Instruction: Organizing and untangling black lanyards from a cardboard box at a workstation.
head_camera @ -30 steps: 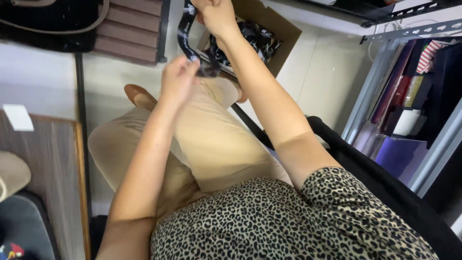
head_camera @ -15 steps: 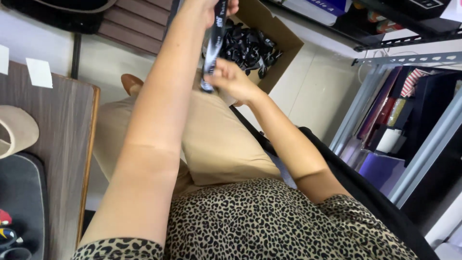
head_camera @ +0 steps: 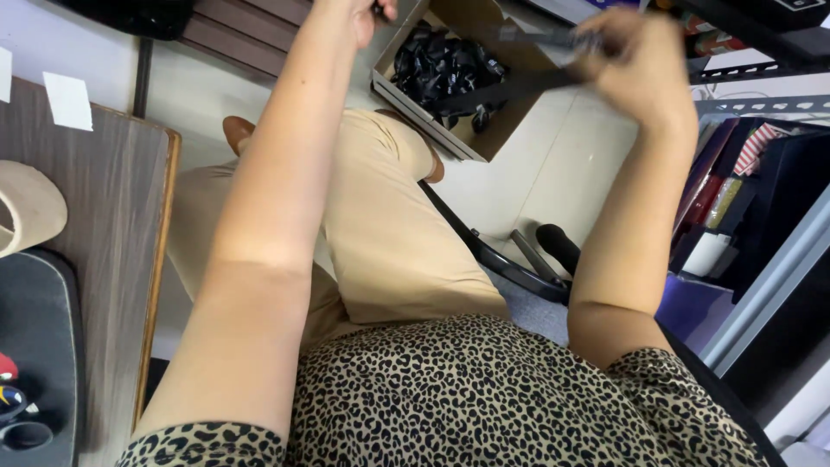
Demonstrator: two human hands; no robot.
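Head view: both my hands were raised, stretching a black strap (head_camera: pixel 510 91) above the cardboard box (head_camera: pixel 484 143).
My right hand (head_camera: pixel 644 60) was closed around the strap's blurred end; my left hand (head_camera: pixel 367 13), half out of view, looked closed on its other end, over my knees.

Counting what is showing around the cardboard box

One cardboard box (head_camera: pixel 484 143) is holding a heap of black pieces too tangled to count; above it two hands, left (head_camera: pixel 367 13) and right (head_camera: pixel 644 60), are sharing one black strap (head_camera: pixel 510 91); left of it, one table (head_camera: pixel 112 225) is carrying two white paper slips (head_camera: pixel 67 99).
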